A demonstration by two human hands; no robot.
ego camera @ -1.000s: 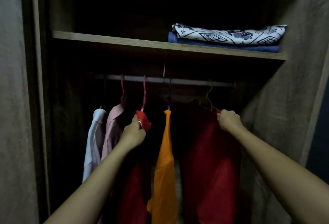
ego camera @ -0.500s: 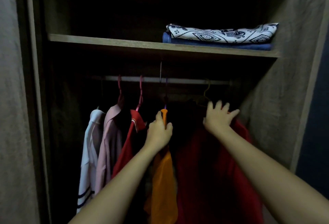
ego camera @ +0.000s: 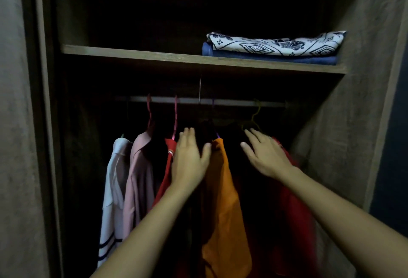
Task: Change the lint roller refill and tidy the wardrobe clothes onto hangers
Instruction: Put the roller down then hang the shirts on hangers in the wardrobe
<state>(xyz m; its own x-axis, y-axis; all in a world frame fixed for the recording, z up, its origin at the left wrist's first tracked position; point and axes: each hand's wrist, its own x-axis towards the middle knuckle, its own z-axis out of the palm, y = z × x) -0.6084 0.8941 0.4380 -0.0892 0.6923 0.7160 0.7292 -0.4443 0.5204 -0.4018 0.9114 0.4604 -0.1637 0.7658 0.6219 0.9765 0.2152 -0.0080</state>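
Beneath the rail, the left hand is held flat, fingers straight and together, between the red shirt and orange garment, and the right hand is laid spread-fingered over the far-right red garment, presumably to part and space them.

Dim, grainy view; deep shadow inside, slight motion blur, wide-angle bending.

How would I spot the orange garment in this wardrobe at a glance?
Find the shelf, then the rail beneath it. About midway along hangs the orange garment, just right of the left hand. Nothing else on the rail is orange.
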